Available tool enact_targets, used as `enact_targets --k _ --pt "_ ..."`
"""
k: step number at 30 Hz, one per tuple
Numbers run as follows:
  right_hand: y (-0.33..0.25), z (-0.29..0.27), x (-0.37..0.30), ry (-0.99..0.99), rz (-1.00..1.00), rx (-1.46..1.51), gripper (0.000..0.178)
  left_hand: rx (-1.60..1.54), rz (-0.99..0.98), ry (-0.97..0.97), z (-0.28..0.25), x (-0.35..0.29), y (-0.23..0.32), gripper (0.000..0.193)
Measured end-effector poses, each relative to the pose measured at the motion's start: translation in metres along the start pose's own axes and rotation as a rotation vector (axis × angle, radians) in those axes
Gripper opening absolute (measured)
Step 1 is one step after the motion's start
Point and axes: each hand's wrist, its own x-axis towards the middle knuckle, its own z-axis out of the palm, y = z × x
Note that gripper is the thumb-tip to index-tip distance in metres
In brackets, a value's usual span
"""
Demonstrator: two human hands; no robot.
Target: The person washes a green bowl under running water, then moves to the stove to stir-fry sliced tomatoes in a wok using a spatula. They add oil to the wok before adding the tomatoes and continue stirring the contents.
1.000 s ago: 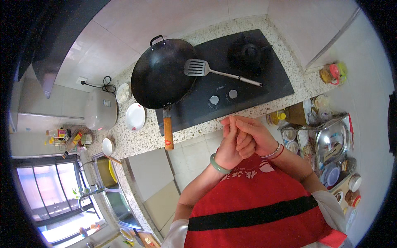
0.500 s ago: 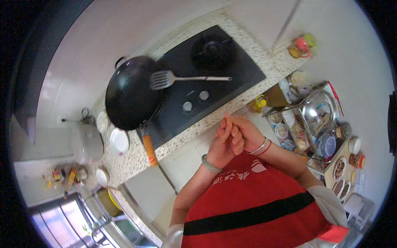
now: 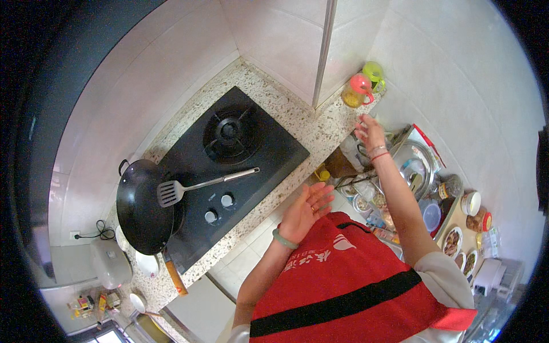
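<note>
My left hand, with a green bangle at its wrist, hovers in front of the counter edge, palm up, fingers loosely stretched and holding nothing. Stretched out to the far right, my right hand has its fingers apart and slightly bent, with nothing in them. Just beyond its fingertips stands a jar with a pink lid and handle, yellowish contents inside. A similar green-lidded jar is behind that one. At the left, a black wok sits on the black gas hob. A slotted metal spatula lies across the wok's rim and the hob.
Right of me, a rack and shelf hold a shiny metal lid, several jars and plates of food. The wok's wooden handle juts over the speckled counter. White dishes and a rice cooker stand further left.
My hands were clasped together and have come apart. The right one has reached out toward the pink-lidded jar, while the left stays near the apron. The view has shifted toward the right.
</note>
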Motion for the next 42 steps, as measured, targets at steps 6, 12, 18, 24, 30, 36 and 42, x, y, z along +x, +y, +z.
enact_targets --k 6,12,18,24,30,36,42 --pt "-0.026 -0.023 0.106 0.139 -0.130 -0.524 0.035 -0.027 0.054 0.093 0.002 0.024 -0.004 0.037" --pt "-0.013 -0.035 0.139 -0.139 -0.072 -0.318 0.014 -0.024 0.124 0.165 0.005 0.033 0.000 0.035" --pt "-0.002 -0.023 0.090 -0.174 -0.105 -0.188 0.009 -0.013 0.176 0.183 0.007 0.030 0.002 0.033" --pt "-0.058 0.043 -0.035 -0.381 0.081 -0.254 0.011 -0.014 0.233 0.220 -0.002 0.009 0.000 0.032" --pt "-0.081 0.137 -0.121 -0.822 0.016 -0.390 0.035 -0.029 0.409 0.261 -0.014 -0.054 0.011 0.030" --pt "-0.057 0.244 -0.207 -1.069 -0.065 -0.523 0.045 -0.089 0.621 0.237 -0.049 -0.147 0.026 0.023" --pt "-0.037 0.337 -0.298 -1.245 -0.091 -0.608 0.041 -0.056 0.739 0.289 -0.084 -0.234 0.053 0.024"
